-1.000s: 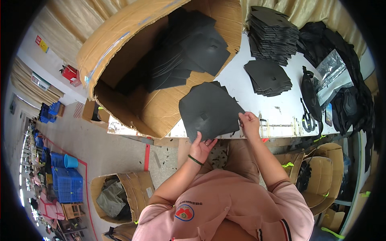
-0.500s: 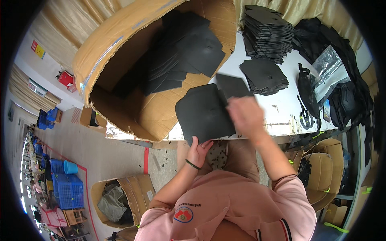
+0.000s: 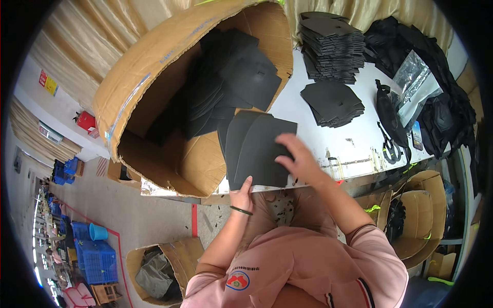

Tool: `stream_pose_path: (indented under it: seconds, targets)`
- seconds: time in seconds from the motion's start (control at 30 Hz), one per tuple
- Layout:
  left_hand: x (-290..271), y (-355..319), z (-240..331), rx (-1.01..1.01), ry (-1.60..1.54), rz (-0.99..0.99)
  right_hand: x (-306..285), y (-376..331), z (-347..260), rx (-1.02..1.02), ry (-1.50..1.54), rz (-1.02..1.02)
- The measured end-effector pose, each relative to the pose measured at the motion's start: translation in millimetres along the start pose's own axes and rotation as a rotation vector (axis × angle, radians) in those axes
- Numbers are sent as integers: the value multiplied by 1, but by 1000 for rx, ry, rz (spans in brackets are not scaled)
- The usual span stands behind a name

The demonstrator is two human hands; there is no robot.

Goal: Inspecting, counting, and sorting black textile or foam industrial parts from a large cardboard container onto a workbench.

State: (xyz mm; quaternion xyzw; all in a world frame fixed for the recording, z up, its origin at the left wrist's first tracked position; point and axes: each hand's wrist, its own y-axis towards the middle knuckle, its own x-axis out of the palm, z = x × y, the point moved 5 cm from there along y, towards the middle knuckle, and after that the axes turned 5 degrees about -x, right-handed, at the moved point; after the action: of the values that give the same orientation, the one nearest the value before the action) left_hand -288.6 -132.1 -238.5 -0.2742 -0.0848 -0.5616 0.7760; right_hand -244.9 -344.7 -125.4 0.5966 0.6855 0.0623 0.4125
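Note:
My left hand [image 3: 241, 192] grips the lower edge of a small stack of black, flat cut sheets [image 3: 254, 149] held over the table's near edge. My right hand [image 3: 300, 161] rests with spread fingers on the right side of the top sheet. A big open cardboard box [image 3: 154, 102] lies on its side to the left with several more black sheets [image 3: 231, 87] spilling from it. A low pile of black sheets [image 3: 333, 102] and a taller stack [image 3: 328, 46] sit on the white table [image 3: 354, 141] beyond my hands.
Black bags and straps [image 3: 411, 87] with a clear plastic bag [image 3: 416, 77] crowd the table's right end. Cardboard boxes [image 3: 423, 215] stand under the table at right, another [image 3: 164, 262] on the floor at left. Blue crates [image 3: 95, 256] sit further left.
The sheets were turned from a fanned, wide shape to upright narrow pieces. My right hand slid from the sheets' right corner onto the top sheet's face; my left hand kept its hold.

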Motion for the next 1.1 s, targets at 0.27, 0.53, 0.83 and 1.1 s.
stream_pose_path:
  seconds: [0.27, 0.53, 0.83, 1.1]
  targets:
    - [51, 13, 71, 405, 370, -572, -84, 4, 46, 176, 112, 192]
    - [73, 18, 35, 500, 503, -654, -64, -52, 80, 293, 315, 99]
    - [102, 51, 23, 389, 443, -629, -61, -48, 90, 265, 348, 100]
    - [133, 69, 33, 35, 5, -494, -94, -89, 120, 266, 70, 298]
